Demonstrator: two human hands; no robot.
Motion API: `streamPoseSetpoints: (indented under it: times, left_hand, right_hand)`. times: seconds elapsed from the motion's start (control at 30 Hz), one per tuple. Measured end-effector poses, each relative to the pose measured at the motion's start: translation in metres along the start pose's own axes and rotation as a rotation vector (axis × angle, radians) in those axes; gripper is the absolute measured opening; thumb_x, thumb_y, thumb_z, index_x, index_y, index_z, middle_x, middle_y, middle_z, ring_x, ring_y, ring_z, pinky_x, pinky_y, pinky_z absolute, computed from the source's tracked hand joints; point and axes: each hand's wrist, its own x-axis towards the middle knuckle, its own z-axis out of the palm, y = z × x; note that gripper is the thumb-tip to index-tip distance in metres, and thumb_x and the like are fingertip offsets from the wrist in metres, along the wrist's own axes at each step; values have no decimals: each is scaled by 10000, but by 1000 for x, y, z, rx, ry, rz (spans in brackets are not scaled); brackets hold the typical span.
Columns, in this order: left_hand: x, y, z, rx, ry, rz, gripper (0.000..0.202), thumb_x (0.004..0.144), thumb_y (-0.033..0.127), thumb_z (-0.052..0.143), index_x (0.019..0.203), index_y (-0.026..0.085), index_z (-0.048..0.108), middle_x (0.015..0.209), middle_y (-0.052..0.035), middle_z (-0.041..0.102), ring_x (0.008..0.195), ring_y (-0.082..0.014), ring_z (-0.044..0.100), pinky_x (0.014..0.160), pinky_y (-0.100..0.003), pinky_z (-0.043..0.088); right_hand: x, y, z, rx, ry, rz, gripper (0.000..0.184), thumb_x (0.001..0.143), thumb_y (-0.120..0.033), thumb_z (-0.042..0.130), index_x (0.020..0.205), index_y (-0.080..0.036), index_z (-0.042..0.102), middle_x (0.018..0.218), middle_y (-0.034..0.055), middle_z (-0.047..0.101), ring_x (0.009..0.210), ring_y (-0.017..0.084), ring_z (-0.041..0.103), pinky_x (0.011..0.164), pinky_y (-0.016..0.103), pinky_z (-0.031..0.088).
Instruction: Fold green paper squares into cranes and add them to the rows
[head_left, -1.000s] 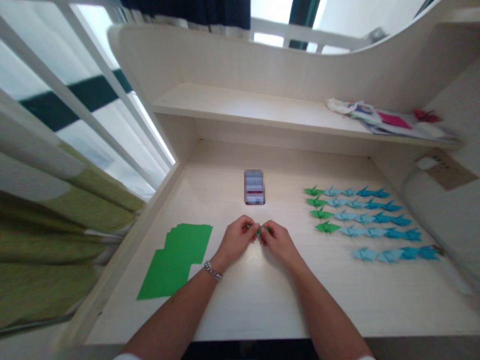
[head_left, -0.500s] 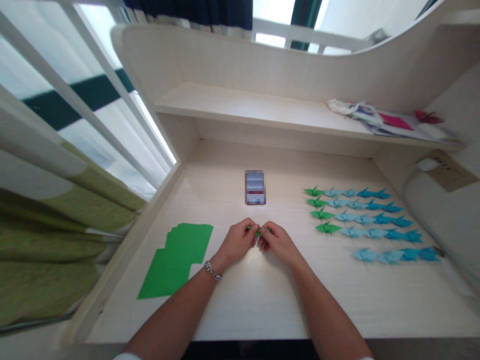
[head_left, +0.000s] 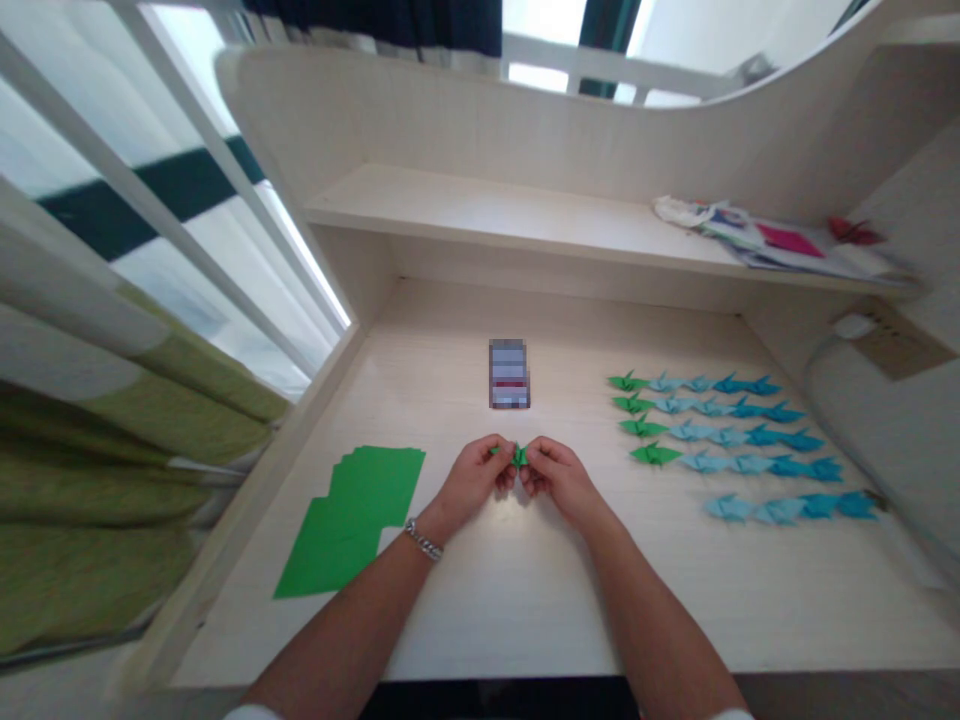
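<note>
Between my two hands is a small green folded-paper crane (head_left: 520, 457), held just above the middle of the desk. My left hand (head_left: 480, 475) pinches its left side, with a bit of green showing by the fingertips. My right hand (head_left: 559, 472) grips its right side between thumb and fingers. The fingers cover much of the crane. Left of my hands lie overlapping sheets of green paper (head_left: 352, 520). On the right, rows of small paper cranes stand on the desk: green cranes (head_left: 655, 455) at the left ends, then light blue cranes (head_left: 701, 463) and darker blue cranes (head_left: 825, 470).
A phone-like device (head_left: 509, 374) with a blurred screen lies beyond my hands. Papers (head_left: 787, 240) rest on the raised shelf (head_left: 480, 210) at the back. A cable (head_left: 814, 365) runs from the wall socket (head_left: 904, 335) down the right side. Curtains hang at the left.
My fingers have shifted slightly apart, and more of the green crane shows between them. The sheets and the rows of cranes stay where they were.
</note>
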Motion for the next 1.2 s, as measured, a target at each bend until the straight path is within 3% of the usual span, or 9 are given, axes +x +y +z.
streamPoseSetpoints:
  times: [0.27,0.53,0.77,0.9,1.1,1.2]
  left_hand:
    - [-3,5,7,-439,4,0,248,785,356,639,721,139,536,623,-4,563,560,-95,520,550,-225,400]
    - [-5,7,10,-548,-13,-6,256,831,364,588,722,143,518,632,-9,554,580,-105,523,579,-249,418]
    - [-9,11,14,-566,-23,-4,287,807,395,610,705,155,490,619,3,539,574,-108,518,582,-260,426]
    - [-8,12,13,-490,-20,17,297,816,410,589,702,155,486,618,0,545,564,-106,516,569,-253,413]
    - [-6,14,7,30,124,100,262,805,380,599,709,141,547,577,12,562,538,-97,502,549,-227,387]
    - [-7,16,6,112,113,88,280,816,395,571,697,142,550,572,10,570,527,-101,505,536,-227,395]
  right_hand:
    - [-1,-4,6,290,-8,11,191,792,-326,640,731,-173,543,598,-6,593,472,93,515,454,198,392]
    - [-1,-3,9,398,-43,-9,202,790,-305,639,690,-165,532,572,-7,565,486,94,511,474,202,395]
    - [-1,-3,10,347,1,14,250,754,-366,660,672,-184,510,546,-13,538,487,113,499,452,220,369]
    - [-1,-3,7,308,-4,17,270,742,-398,656,673,-191,499,532,-17,539,470,118,498,454,232,368]
    - [1,-3,-4,-18,78,-37,237,771,-367,622,671,-166,545,562,4,590,455,102,493,449,222,358]
    - [2,-3,-5,-130,81,-45,242,757,-380,638,687,-157,574,551,-8,580,451,94,483,452,220,362]
